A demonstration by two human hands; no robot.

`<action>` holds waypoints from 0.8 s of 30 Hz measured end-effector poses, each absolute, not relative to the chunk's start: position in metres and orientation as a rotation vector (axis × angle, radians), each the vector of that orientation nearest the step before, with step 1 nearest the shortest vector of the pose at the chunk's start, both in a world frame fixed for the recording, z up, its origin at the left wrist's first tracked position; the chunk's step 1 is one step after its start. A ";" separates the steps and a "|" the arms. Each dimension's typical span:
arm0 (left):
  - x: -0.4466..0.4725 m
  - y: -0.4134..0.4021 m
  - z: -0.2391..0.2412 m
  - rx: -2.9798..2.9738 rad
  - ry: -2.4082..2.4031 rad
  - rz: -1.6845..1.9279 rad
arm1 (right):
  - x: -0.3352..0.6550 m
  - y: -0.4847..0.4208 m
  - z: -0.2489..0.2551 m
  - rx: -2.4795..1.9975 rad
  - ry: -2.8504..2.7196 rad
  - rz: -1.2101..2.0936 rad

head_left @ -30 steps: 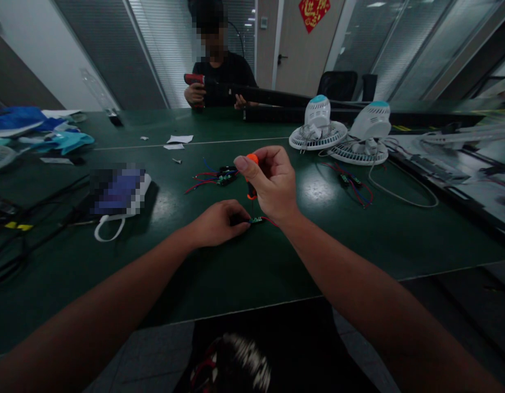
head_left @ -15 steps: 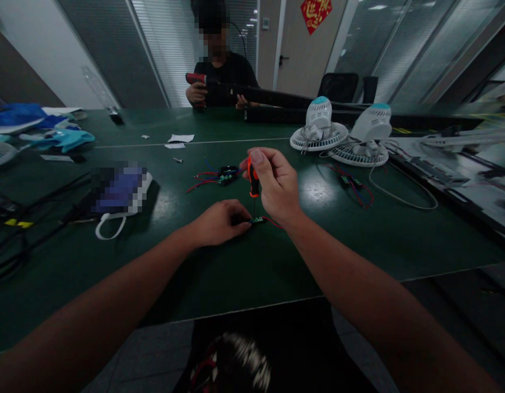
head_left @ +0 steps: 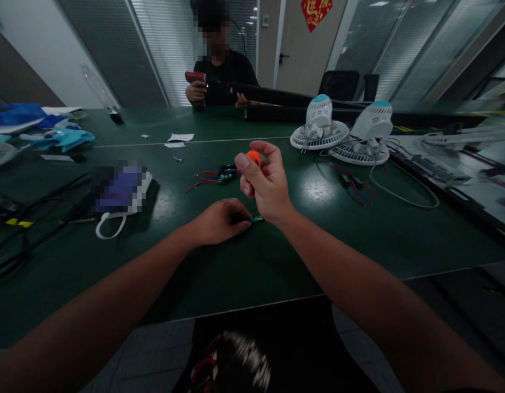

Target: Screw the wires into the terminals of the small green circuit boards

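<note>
My right hand (head_left: 265, 183) is closed around an orange and black screwdriver (head_left: 254, 158), held upright with its thin shaft pointing down. The shaft meets a small green circuit board (head_left: 257, 219) on the green table; the exact contact point is too small to make out. My left hand (head_left: 220, 221) rests on the table and pinches the board's left end between thumb and fingers. Just beyond my hands lie more small circuit boards (head_left: 227, 177) with red and blue wires.
Two white fan heads (head_left: 319, 131) stand at the back right, near another wired board pair (head_left: 350, 180). A device with a white cable (head_left: 111, 224) lies on the left. Across the table (head_left: 220, 278), a person (head_left: 228, 76) holds a red power tool (head_left: 196, 77) and a long black bar.
My right hand has turned on the screwdriver; its thumb has swung left and now covers most of the handle. My left hand and the circuit board have stayed put.
</note>
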State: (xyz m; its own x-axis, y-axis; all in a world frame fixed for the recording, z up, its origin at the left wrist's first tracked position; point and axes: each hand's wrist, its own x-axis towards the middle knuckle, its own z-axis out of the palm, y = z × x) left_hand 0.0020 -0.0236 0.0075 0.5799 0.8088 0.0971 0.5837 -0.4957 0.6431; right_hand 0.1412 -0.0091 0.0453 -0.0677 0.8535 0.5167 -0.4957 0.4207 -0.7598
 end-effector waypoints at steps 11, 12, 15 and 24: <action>0.004 -0.026 0.012 2.274 1.131 0.511 | 0.143 -0.015 0.044 -0.439 -1.228 1.121; 0.004 -0.026 0.011 2.269 1.127 0.512 | 0.143 -0.016 0.044 -0.437 -1.233 1.122; 0.003 -0.025 0.009 2.269 1.116 0.511 | 0.143 -0.017 0.044 -0.429 -1.262 1.114; 0.003 -0.026 0.012 2.325 1.103 0.520 | 0.145 -0.019 0.044 -0.449 -1.378 1.075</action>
State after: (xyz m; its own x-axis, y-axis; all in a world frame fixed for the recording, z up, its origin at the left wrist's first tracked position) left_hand 0.0032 -0.0257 0.0124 0.5966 0.7934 0.1208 0.5978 -0.5397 0.5928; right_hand 0.1446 -0.0186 0.0439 -0.1557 0.8138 0.5599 -0.3453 0.4862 -0.8027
